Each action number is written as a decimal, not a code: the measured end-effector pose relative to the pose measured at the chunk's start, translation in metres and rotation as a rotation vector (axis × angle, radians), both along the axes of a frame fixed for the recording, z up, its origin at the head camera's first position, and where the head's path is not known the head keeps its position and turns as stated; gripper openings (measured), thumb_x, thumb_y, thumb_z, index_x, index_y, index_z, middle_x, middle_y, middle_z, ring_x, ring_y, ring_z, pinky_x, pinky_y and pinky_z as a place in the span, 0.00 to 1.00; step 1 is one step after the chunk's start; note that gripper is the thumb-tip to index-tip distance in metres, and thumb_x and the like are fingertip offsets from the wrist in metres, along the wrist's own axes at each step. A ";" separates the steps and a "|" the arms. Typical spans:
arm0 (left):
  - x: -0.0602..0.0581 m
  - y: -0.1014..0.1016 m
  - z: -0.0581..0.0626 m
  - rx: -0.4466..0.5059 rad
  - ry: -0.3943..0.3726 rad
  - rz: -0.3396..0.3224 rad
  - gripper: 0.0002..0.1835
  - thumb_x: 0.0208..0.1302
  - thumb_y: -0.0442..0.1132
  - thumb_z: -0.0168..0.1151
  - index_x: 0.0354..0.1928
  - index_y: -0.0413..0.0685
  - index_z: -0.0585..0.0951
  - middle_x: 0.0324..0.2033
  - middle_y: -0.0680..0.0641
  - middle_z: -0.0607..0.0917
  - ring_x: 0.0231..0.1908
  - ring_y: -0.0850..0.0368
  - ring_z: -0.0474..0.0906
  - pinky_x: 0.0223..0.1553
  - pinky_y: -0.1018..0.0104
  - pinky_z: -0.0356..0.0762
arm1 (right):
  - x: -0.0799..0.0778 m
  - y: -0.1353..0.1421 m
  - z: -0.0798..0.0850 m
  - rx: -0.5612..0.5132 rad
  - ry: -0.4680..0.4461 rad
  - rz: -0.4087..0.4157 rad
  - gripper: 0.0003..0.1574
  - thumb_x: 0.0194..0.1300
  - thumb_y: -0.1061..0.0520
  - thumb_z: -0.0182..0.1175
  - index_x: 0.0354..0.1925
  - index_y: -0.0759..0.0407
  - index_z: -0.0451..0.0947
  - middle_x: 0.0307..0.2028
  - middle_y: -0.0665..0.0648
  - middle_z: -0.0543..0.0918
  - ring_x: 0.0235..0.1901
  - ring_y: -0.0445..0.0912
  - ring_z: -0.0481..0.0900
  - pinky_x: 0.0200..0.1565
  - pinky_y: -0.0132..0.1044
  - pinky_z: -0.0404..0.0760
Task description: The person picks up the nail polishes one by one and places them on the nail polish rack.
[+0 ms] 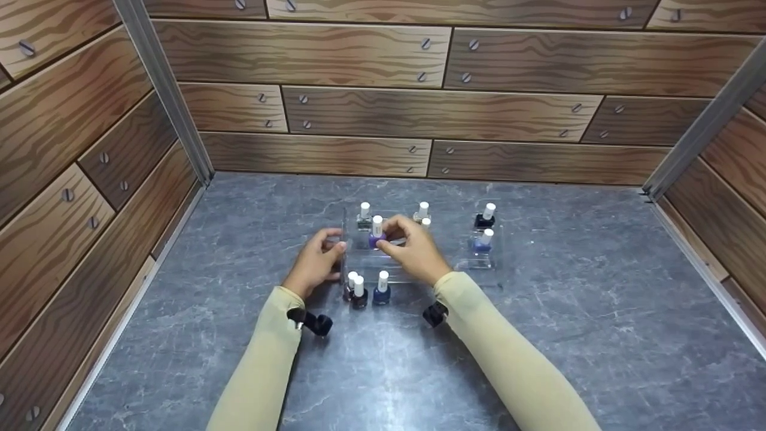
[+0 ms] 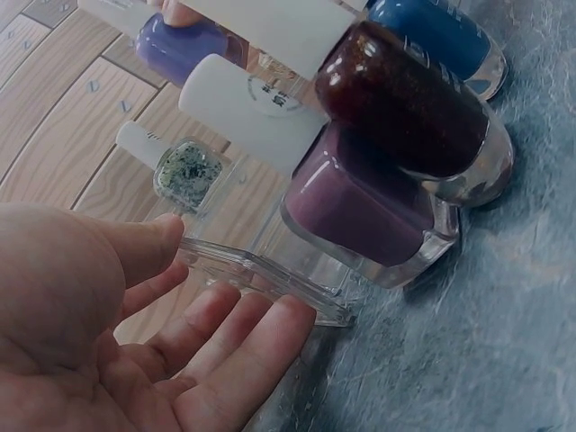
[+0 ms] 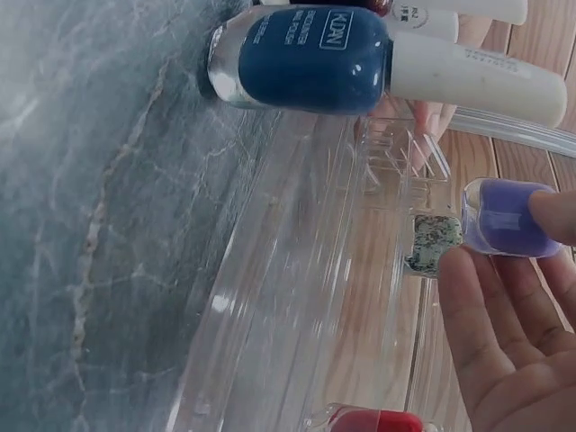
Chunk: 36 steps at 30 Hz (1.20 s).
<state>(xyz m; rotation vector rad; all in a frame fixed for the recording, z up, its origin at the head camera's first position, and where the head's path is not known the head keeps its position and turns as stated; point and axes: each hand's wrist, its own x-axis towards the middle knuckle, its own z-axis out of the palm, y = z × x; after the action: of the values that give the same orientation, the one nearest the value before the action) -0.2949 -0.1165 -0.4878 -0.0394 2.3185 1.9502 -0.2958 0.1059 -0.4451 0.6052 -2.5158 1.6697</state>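
Observation:
A purple nail polish bottle (image 3: 508, 216) with a white cap is pinched between the thumb and fingers of my right hand (image 1: 419, 251), held upright above the left part of a clear plastic stepped rack (image 1: 419, 280). My left hand (image 1: 315, 260) grips the rack's left side panel, thumb on one face and fingers on the other, as the left wrist view shows. Behind the purple bottle, a green-flecked glitter bottle (image 3: 435, 243) stands on the rack. Before the rack's front left corner are a blue bottle (image 3: 310, 58), a dark red bottle (image 2: 396, 99) and a mauve bottle (image 2: 360, 198).
At the rack's right end stand a black bottle (image 1: 485, 221) and a periwinkle bottle (image 1: 482, 244). A red bottle (image 3: 378, 420) shows on the rack in the right wrist view. Wood-patterned walls (image 1: 359, 111) enclose the grey marbled table (image 1: 586, 311) at the back and sides.

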 end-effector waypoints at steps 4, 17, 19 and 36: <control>-0.001 0.000 0.000 0.001 -0.004 0.008 0.22 0.77 0.39 0.59 0.69 0.48 0.74 0.53 0.38 0.79 0.52 0.43 0.81 0.36 0.56 0.90 | -0.005 -0.004 -0.002 0.036 -0.005 -0.013 0.12 0.64 0.67 0.70 0.45 0.63 0.79 0.43 0.58 0.86 0.45 0.51 0.85 0.53 0.43 0.86; -0.002 0.000 -0.001 0.011 -0.007 0.006 0.22 0.77 0.39 0.59 0.69 0.48 0.74 0.53 0.39 0.79 0.52 0.43 0.81 0.36 0.55 0.90 | -0.010 -0.017 -0.002 0.190 0.005 -0.072 0.10 0.65 0.63 0.70 0.44 0.59 0.81 0.42 0.55 0.88 0.44 0.49 0.86 0.53 0.41 0.86; -0.002 0.000 -0.001 0.013 -0.008 0.006 0.22 0.77 0.39 0.59 0.69 0.48 0.74 0.53 0.38 0.79 0.52 0.42 0.81 0.37 0.55 0.90 | -0.011 -0.019 -0.001 0.222 0.020 -0.080 0.10 0.65 0.63 0.71 0.44 0.59 0.82 0.42 0.55 0.89 0.43 0.48 0.87 0.52 0.41 0.87; -0.002 -0.001 0.000 0.046 -0.044 0.005 0.23 0.75 0.37 0.60 0.69 0.44 0.74 0.53 0.38 0.81 0.49 0.46 0.81 0.37 0.57 0.90 | -0.015 -0.031 -0.002 0.377 -0.018 -0.103 0.10 0.66 0.59 0.71 0.45 0.56 0.83 0.40 0.53 0.89 0.41 0.46 0.85 0.48 0.40 0.86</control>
<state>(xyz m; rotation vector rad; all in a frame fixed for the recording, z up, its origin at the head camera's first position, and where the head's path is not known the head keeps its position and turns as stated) -0.2974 -0.1174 -0.4878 -0.0838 2.2471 1.9839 -0.3106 0.0748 -0.4474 0.4724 -2.8424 1.1791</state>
